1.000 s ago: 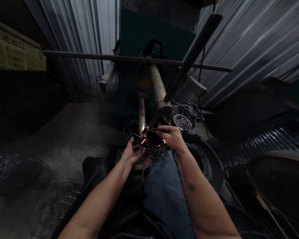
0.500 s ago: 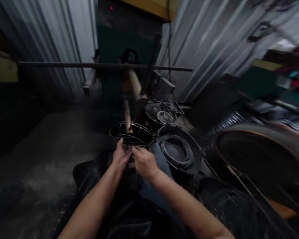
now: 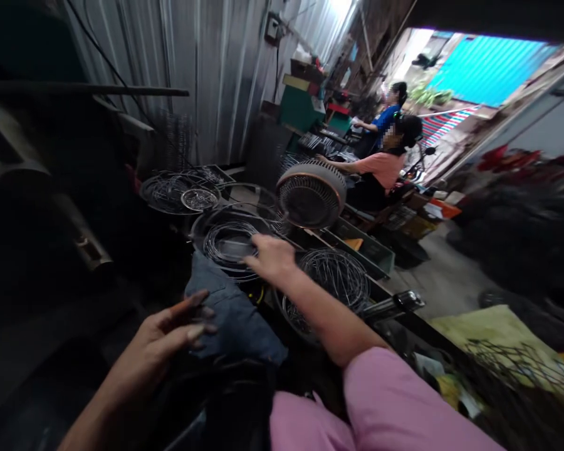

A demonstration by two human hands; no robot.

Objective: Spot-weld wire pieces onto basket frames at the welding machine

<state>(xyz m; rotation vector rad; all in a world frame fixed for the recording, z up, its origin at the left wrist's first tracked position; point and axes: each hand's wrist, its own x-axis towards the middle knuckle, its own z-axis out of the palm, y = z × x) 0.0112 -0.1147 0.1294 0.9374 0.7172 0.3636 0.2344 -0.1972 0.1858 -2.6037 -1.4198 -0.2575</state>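
My right hand reaches over a round basin of thin metal wire rings. Its thumb and fingers are apart at the right side of the rings; whether they touch one is hard to tell. Lower left, my left hand is half curled with its fingers apart and nothing visible in it. It hangs beside the blue denim over my leg. Behind the basin, a pile of wire rings carries a small round dish of small metal pieces.
A round fan stands beyond the basin. More wire hoops fill a container by my right forearm. Machine parts with a horizontal bar are at left. Two people sit farther back. A yellow-green sack lies at right.
The view has swung right. My hands, earlier together at a wire frame by the machine, are now apart: the right has moved to the ring basin, and the frame is out of sight.
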